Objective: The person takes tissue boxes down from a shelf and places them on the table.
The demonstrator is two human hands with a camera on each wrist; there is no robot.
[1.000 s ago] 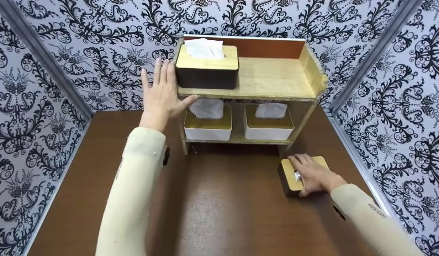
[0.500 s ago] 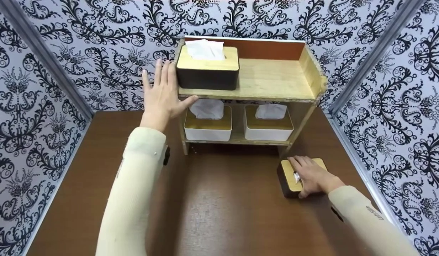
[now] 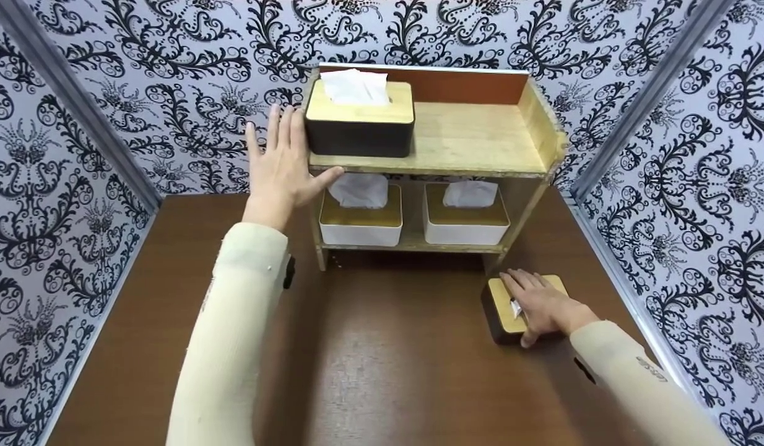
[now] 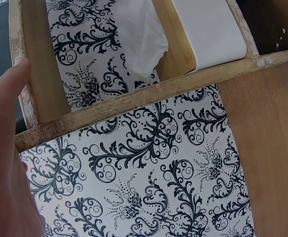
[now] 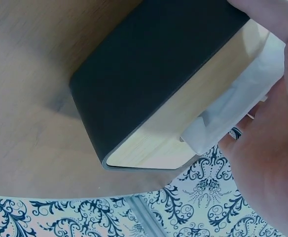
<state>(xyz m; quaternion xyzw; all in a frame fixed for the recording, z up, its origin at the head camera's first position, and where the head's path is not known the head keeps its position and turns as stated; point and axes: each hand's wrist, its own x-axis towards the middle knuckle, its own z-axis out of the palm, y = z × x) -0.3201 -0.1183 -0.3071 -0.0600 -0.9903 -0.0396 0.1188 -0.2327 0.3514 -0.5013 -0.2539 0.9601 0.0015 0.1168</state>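
Observation:
My left hand [image 3: 280,167] rests against the left side of a small wooden shelf [image 3: 481,139], fingers straight up, thumb along the upper board's front edge. A black tissue box with a wooden lid [image 3: 363,133] stands on the upper board, right beside those fingers. At the lower right, my right hand [image 3: 540,303] grips another black tissue box [image 3: 496,313] from above, its thumb on the near side. That box sits on the table, its white tissue partly under the palm. The right wrist view shows the same black tissue box [image 5: 149,74] with the thumb over its edge.
Two white tissue boxes with wooden lids, one on the left [image 3: 360,232] and one on the right [image 3: 467,230], stand on the lower board. Patterned walls [image 3: 190,93] enclose the brown table [image 3: 382,371] at the back and sides.
Both hands and all the tissue boxes stay almost where they were. Only a very slight shift of the view and of the right hand with its box shows.

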